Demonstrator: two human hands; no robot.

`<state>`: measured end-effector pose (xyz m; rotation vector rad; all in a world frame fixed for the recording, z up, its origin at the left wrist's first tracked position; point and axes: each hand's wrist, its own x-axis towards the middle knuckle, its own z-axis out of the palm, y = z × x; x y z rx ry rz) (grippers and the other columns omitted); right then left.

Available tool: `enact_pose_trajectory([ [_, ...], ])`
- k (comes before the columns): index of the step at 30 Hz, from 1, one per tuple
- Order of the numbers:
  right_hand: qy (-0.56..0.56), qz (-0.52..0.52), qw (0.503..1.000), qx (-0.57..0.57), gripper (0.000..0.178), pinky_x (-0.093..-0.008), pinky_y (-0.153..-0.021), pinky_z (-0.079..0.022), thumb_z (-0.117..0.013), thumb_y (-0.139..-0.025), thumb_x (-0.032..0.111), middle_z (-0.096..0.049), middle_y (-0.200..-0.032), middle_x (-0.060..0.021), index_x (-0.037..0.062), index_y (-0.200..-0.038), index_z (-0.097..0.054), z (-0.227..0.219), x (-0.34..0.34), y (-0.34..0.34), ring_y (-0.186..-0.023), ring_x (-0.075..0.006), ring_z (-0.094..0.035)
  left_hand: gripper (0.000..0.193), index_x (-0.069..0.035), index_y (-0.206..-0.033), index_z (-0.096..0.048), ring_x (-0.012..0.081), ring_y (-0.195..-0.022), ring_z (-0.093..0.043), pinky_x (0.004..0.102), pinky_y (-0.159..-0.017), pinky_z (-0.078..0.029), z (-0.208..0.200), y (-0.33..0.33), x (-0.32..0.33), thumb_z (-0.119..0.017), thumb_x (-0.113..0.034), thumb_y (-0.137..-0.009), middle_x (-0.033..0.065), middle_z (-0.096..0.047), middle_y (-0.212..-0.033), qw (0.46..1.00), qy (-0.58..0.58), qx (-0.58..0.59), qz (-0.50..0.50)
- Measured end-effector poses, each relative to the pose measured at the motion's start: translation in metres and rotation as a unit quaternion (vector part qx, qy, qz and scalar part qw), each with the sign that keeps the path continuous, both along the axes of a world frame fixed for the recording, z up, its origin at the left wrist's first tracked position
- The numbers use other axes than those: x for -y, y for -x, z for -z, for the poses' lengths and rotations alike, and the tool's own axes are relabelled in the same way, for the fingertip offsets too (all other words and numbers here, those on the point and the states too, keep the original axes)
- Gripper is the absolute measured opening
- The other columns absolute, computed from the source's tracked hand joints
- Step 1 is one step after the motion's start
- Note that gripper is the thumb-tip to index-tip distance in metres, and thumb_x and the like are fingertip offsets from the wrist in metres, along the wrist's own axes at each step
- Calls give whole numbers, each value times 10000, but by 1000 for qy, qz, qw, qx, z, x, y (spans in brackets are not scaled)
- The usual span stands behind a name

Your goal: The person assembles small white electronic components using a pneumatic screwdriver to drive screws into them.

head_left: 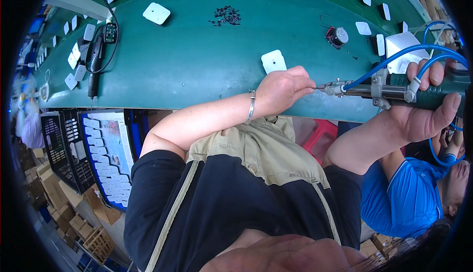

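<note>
In my right hand (426, 97) is a power screwdriver (384, 91) with a dark body, metal cylinders and blue air hoses, its thin tip pointing left. My left hand (285, 90) is closed in a pinch at that tip. Whatever sits between its fingertips is too small to make out. Just beyond the left hand lies a white rounded-square piece (274, 61) with a small hole, partly covered by the hand. Farther off on the green table (197, 65) is a pile of small black screws (226, 16).
A round part with red wires (338, 36) lies at the right. Another white-topped piece (156, 13) is at the far left. A dark corded screwdriver (95, 60) hangs at the left. Trays of white pieces (106, 158) stand below the table's edge. A person in blue (409, 198) sits at right.
</note>
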<state>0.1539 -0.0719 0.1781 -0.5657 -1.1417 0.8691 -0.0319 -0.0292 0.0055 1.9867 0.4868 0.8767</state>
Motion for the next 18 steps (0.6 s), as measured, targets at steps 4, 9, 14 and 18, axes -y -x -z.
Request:
enact_pose_trajectory([
  [4,9,-1,1000,-12,406,-319,-688,-344,-545,-809,236,-454,-814,-67,32,-1115,-372,-3,6,4,-707,-145,-459,131,-33,-855,-629,204,-689,-568,295,-591,-455,0,-2,3,-622,-39,-724,58,-568,-796,1000,7,-9,10],
  [9,0,-1,1000,-21,421,-294,-677,-339,-571,-789,245,-448,-824,-50,39,-1102,-379,-2,9,5,-698,-133,-433,225,-58,-927,-606,203,-698,-565,295,-589,-460,-12,7,1,-652,-105,-712,58,-567,-819,998,-59,-24,-1],
  [14,-43,24,998,-37,323,-266,-372,-490,-439,-893,312,-598,-728,-52,114,-1147,-446,4,-3,6,-541,-125,-545,486,-37,-1093,-505,240,-740,-563,288,-609,-467,-20,56,-16,-701,-212,-685,131,-532,-907,970,-93,-124,-190],
  [18,-47,-13,994,-102,337,-241,-352,-442,-428,-895,338,-597,-725,-43,135,-1163,-438,-1,-8,18,-496,-103,-515,657,0,-1200,-390,270,-756,-562,310,-633,-469,-2,53,-18,-692,-296,-697,181,-485,-991,945,-6,-247,-216],
])
